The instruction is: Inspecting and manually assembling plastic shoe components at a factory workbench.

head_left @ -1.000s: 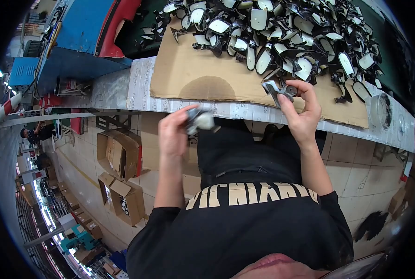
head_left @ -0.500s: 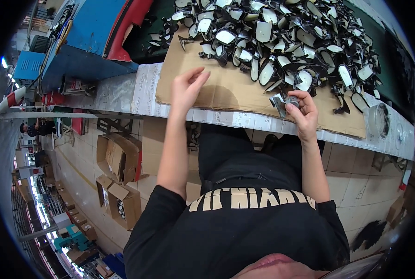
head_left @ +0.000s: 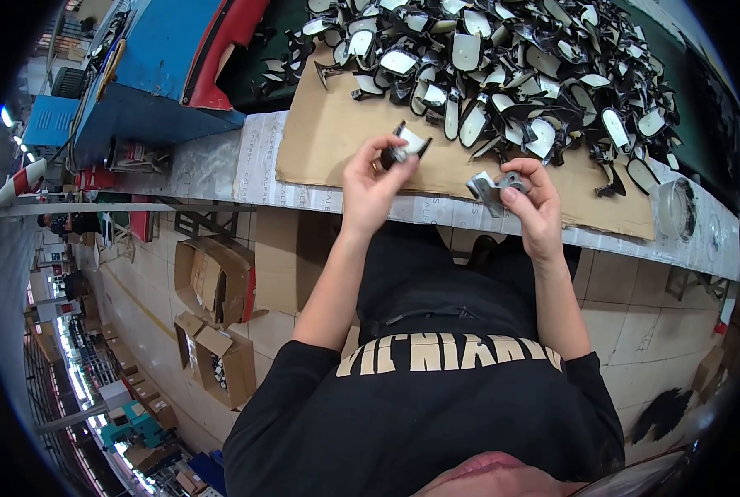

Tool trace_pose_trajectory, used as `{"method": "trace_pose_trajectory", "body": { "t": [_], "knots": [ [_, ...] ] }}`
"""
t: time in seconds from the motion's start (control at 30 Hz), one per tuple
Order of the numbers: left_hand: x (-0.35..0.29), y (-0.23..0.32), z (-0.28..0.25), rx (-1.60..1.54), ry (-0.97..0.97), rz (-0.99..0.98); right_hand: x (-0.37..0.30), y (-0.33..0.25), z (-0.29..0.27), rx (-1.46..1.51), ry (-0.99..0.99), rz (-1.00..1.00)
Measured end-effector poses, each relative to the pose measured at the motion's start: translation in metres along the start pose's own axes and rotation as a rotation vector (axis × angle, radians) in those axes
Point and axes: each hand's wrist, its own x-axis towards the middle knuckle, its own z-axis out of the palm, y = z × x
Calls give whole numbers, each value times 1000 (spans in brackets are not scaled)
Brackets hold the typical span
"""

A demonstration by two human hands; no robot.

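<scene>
A long table (head_left: 221, 166) runs across the upper part of the view, and on it lies a flat sheet of cardboard (head_left: 328, 141) under a big heap of small black-backed mirrors (head_left: 511, 74), with a blue machine housing (head_left: 163, 74) to the left and open cardboard boxes (head_left: 212, 282) on the floor below. The left hand (head_left: 374, 186) is closed around one small mirror (head_left: 405, 147), pinched by its black stem just above the near edge of the cardboard. The right hand (head_left: 536, 207) grips a grey metal bracket (head_left: 490, 186) between thumb and fingertips, just beside it. To join them cleanly, I judge the stem and bracket should be lined up squarely, held close over the cardboard, fingers off the glass.
</scene>
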Motion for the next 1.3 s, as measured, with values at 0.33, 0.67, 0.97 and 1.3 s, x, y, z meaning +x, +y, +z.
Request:
{"method": "trace_pose_trajectory", "body": {
  "t": [0.33,0.67,0.97,1.3],
  "knots": [
    [-59,0,19,-144,-76,-12,-13,-4,48,-585,21,-584],
    [-58,3,15,-16,-85,47,-27,-13,41,-527,-97,-413],
    [-62,12,16,-32,-121,-31,-23,-8,41,-463,7,-346],
    [-67,22,13,252,-142,5,-13,-8,44,-877,136,-622]
  ]
}}
